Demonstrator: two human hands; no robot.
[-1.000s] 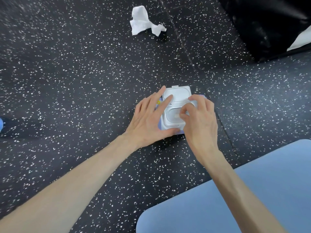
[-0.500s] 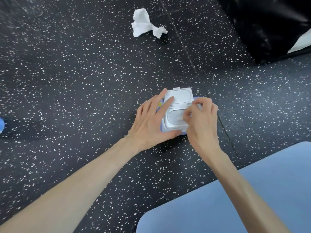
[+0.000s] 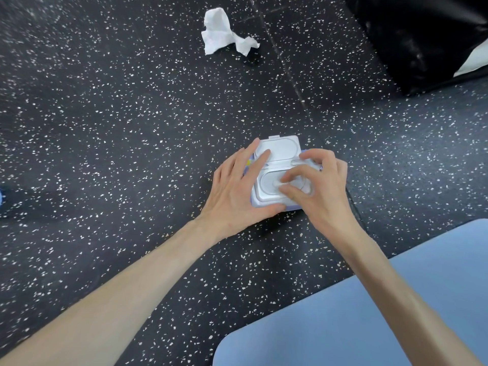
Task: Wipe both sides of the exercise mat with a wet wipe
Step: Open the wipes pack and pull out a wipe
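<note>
wipe pack (image 3: 274, 192): flat on speckled floor, white flip lid (image 3: 281, 149) swung open away from the person, a wipe tip showing at the oval opening | exercise mat (image 3: 369, 320): pale blue, flat, rounded corner, near the pack | crumpled wipe (image 3: 224, 35): white, farther off

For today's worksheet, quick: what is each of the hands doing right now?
Left hand: open, fingers flat on the wipes pack, steadying it.
Right hand: fingertips pinching at the pack's opening; a wipe cannot be told.
</note>
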